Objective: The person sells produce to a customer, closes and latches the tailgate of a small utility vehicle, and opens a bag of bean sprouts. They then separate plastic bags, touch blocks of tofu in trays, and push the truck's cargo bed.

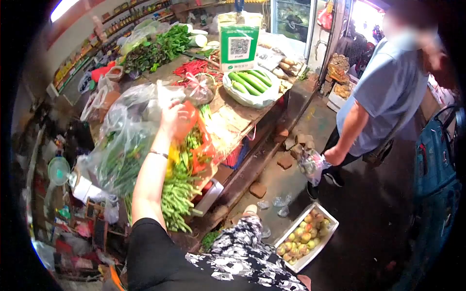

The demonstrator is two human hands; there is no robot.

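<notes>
My left hand (175, 119), with a bracelet at the wrist, reaches over the produce table. Its fingers are curled at a translucent orange-red plastic bag (198, 154), which hangs down beside them. Just beyond the fingers is crumpled white plastic (170, 93). Under my forearm lie long green beans (177, 201). To the left, a large clear plastic bag (124, 150) covers leafy greens. A knotted clear bag (200, 89) with a pink tie sits past my hand. My right hand does not show clearly; a small patch of skin at the bottom edge is too cut off to identify.
Green gourds (250, 81) lie in a lined bowl, behind which stands a green QR-code sign (239, 46). Red chillies (194, 67) and leafy greens (165, 46) lie farther back. At right a person (383, 92) holds a bag (310, 165). A fruit box (315, 245) and bricks (285, 160) occupy the floor.
</notes>
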